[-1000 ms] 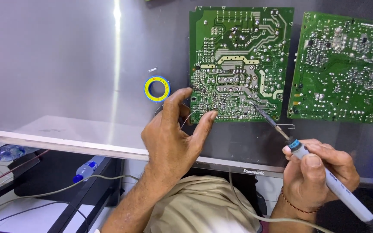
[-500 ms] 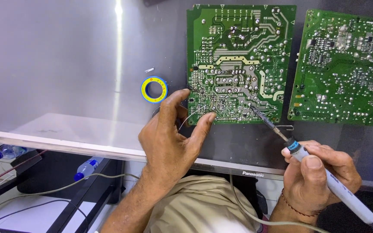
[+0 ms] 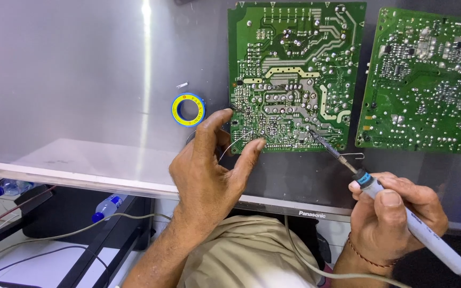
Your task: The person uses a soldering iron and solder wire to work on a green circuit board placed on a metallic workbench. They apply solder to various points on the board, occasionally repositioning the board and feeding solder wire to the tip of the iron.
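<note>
A green circuit board (image 3: 294, 74) lies solder side up on a grey metal panel (image 3: 81, 80). My left hand (image 3: 209, 170) pinches a thin solder wire (image 3: 233, 143) between thumb and forefinger at the board's lower left edge. My right hand (image 3: 390, 218) grips a soldering iron (image 3: 417, 226) with a pale blue handle. Its metal tip (image 3: 316, 134) touches the solder joints near the board's bottom edge.
A second green circuit board (image 3: 422, 80) lies to the right. A blue and yellow solder spool (image 3: 188, 109) sits left of the first board. Below the panel's front edge are plastic bottles (image 3: 108, 205), cables and a dark frame. The iron's cord (image 3: 305, 264) runs over my lap.
The view has shifted slightly. Both hands hold nearly the same positions, with the iron's tip still at the board's lower area.
</note>
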